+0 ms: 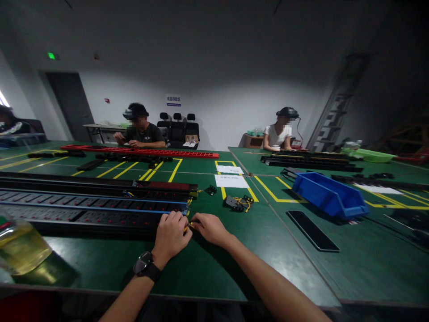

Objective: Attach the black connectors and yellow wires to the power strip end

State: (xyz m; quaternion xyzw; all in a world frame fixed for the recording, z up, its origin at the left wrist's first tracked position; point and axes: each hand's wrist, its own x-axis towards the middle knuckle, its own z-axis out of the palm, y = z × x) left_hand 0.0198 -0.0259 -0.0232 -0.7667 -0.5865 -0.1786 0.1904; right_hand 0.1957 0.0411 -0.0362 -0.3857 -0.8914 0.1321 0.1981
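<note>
My left hand (171, 236), with a black watch on its wrist, and my right hand (211, 228) meet at the right end of a long black power strip (100, 218) on the green table (201, 264). Both pinch thin yellow wires (187, 226) coming out of that end. Fingers of both hands are curled closed around the wires. More long strips (94, 188) lie parallel behind the first one. A small black part with yellow wires (238, 203) lies just beyond my right hand.
A blue bin (330, 194) and a black flat slab (313, 230) sit to the right. White papers (231, 180) lie ahead. A bottle of yellow liquid (20, 248) stands at near left. Two people with headsets sit at the far side, behind a red strip (140, 152).
</note>
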